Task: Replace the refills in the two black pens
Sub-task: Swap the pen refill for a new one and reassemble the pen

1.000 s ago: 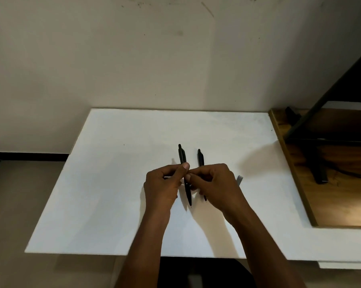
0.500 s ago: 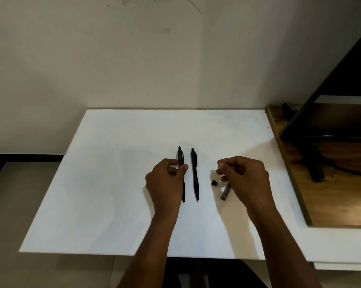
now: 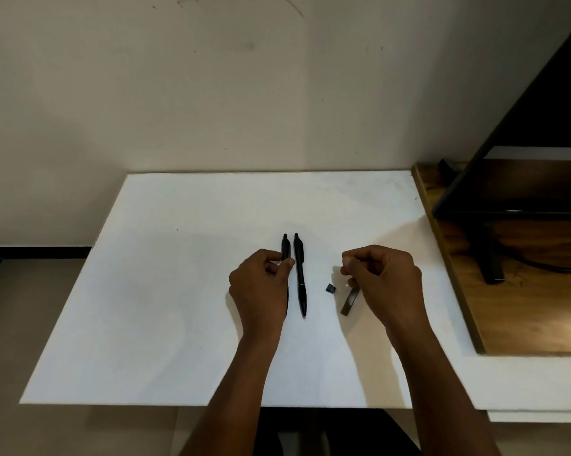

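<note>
On table (image 3: 178, 291) — left hand (image 3: 261, 291) grips black pen (image 3: 285, 250); right hand (image 3: 386, 284) curled over grey case (image 3: 348, 304), grasp unclear.

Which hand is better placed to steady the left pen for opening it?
Left. The left hand grips the left pen; the right hand holds a grey tube, beyond the second pen.

A home room: a white board (image 3: 185, 291) against a scuffed wall (image 3: 211, 93), beside a wooden stand (image 3: 524, 317).
</note>
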Demonstrator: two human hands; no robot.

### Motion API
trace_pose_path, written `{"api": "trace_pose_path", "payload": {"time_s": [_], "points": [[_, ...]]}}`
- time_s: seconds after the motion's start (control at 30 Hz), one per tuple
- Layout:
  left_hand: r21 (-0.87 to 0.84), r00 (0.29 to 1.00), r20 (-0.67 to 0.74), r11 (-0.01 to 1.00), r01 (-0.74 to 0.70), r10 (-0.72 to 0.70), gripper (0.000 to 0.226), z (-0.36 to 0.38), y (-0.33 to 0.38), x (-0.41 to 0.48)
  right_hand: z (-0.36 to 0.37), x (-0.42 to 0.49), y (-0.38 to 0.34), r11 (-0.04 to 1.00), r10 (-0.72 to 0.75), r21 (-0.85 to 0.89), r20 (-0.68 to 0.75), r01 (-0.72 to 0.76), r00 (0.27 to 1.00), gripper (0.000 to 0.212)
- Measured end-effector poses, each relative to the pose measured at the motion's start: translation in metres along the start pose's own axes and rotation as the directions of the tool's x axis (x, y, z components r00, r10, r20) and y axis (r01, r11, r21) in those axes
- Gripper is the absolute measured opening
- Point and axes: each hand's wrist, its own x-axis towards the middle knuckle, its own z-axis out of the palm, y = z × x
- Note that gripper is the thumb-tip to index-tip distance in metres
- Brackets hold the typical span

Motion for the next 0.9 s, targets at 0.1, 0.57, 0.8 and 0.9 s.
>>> {"api": "trace_pose_path", "payload": {"time_s": [0.1, 0.57, 0.8, 0.9], "points": [[0.004, 1.000, -0.003, 1.000, 0.002, -0.002, 0.013, 0.001, 0.001, 0.001, 0.003, -0.002, 0.000, 0.956, -0.101, -0.270, 0.058, 0.113, 0.993, 0.005], [0.033, 1.000, 0.018, 0.999, 0.010, -0.011, 0.014, 0.003, 0.002, 0.003, 0.017, -0.007, 0.005, 0.787, -0.209, -0.538, 0.228, 0.302, 0.951, 0.018], [0.009, 0.999, 0.031, 1.000, 0.024, -0.025, 0.017, 0.003, -0.001, 0.004, 0.021, -0.008, 0.005, 0.775, -0.215, -0.557, 0.210, 0.298, 0.954, 0.011], [0.018, 1.000, 0.004, 1.000, 0.026, -0.026, 0.023, 0.002, -0.001, 0.004, 0.020, -0.008, 0.005, 0.775, -0.223, -0.553, 0.215, 0.306, 0.951, 0.009]]}}
